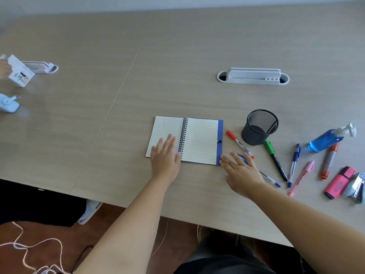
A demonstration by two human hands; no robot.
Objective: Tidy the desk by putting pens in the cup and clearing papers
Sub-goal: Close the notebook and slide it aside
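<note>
Pens lie loose on the bench (177, 80) right of the open spiral notebook (199, 139): a red-capped marker (240, 144), a green-capped pen (275, 160), a blue pen (294, 165), a pink pen (301, 177) and an orange-ended marker (328, 162), none yet in the mesh cup (259, 127), which stands just beyond them. Left hand (166, 155) rests flat on the notebook's left page, grip wide and holding nothing. Right hand (242, 173) spreads over the bench beside the notebook's near right corner, grip wide, empty as far as can be seen. It covers part of a blue object, possibly tape, and the barrel of a clear ballpoint (271, 179). Risks: a sweeping reach could roll pens towards the near edge, or tip the light cup; closing the notebook could trap the clip on its cover. A sanitiser bottle (329, 138), pink highlighter (339, 182) and stapler (356, 187) crowd the right edge, the stapler blurred and cut off.
</note>
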